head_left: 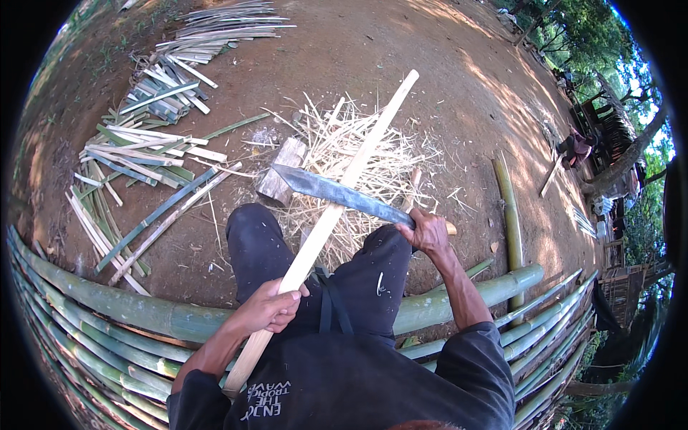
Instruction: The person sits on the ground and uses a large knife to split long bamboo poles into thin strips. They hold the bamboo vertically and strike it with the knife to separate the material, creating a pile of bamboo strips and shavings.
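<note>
Obs.: long pale bamboo slat [337, 208] is the reference. Its long axis runs diagonally, near end low by the person's left hip, far end pointing up and away to the right over the bare dirt ground [430, 64]. Near end passes under the left forearm; its tip is partly hidden against the dark shirt.

Left hand [269, 308] wrapped tight around the lower part of the slat. Right hand [428, 231] closed on the handle of a machete [337, 192]; handle mostly covered by the fingers. Blade lies across the slat at about mid-length, tip pointing left of the slat, edge apparently against the wood, though contact is hard to confirm.

Beneath the slat's mid-section: heap of pale shavings [358, 158]. Just left of the slat, touching the heap: a short wooden block [281, 172]. Well left of the slat: loose split strips [143, 143], green and pale. Across the near side: whole green bamboo poles [129, 308], their ends cut off by the frame rim.

Printing on the shirt below the slat's near end: pale letters, upside-down in view.
</note>
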`<act>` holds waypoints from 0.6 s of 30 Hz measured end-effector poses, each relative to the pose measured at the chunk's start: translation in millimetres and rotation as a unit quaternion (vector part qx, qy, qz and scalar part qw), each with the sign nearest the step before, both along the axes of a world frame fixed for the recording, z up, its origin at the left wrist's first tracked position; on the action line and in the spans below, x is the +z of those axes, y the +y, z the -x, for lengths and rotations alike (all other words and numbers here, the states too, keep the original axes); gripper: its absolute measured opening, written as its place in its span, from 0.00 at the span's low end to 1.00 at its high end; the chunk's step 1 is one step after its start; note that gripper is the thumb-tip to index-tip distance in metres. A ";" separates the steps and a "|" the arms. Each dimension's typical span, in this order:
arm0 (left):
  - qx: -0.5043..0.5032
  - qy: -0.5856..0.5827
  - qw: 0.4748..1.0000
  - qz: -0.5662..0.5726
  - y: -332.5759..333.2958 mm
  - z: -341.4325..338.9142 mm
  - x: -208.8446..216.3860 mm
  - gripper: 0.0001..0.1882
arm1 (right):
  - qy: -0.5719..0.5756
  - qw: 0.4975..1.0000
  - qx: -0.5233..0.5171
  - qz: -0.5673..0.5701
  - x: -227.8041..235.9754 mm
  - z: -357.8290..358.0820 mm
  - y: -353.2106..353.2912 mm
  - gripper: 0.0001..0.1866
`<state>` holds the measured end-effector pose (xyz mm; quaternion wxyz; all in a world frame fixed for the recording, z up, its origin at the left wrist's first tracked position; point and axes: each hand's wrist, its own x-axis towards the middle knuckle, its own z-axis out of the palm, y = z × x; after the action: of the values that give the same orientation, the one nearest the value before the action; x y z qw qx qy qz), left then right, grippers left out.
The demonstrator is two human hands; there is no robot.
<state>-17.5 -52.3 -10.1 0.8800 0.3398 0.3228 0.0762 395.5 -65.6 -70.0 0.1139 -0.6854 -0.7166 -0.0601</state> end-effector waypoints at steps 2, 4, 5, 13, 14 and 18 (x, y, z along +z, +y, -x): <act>-0.013 0.012 1.000 0.015 -3.5 9.6 2.9 0.09 | 0.054 0.991 -0.115 0.034 6.4 -17.1 9.5 0.33; -0.025 0.022 0.999 0.021 -11.1 20.7 3.7 0.10 | 0.120 0.950 -0.283 0.053 5.9 -55.4 19.8 0.36; -0.029 0.022 0.999 0.017 -16.4 24.9 2.5 0.10 | 0.129 0.934 -0.332 0.022 0.5 -81.6 20.4 0.36; -0.001 0.066 0.993 -0.099 0.0 -0.8 11.6 0.12 | 0.115 0.966 -0.233 0.016 26.1 -2.2 -10.9 0.30; -0.009 0.075 0.991 -0.115 4.7 -1.9 9.5 0.11 | 0.106 0.980 -0.167 0.006 18.9 7.4 -16.1 0.28; -0.014 0.093 0.984 -0.149 9.7 -5.1 12.6 0.11 | 0.055 0.998 0.016 -0.007 26.6 34.4 -17.0 0.27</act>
<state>-12.4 -42.6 2.6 0.7866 0.4775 0.3833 0.0793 361.1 -82.6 -43.4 0.1590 -0.6751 -0.7200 -0.0255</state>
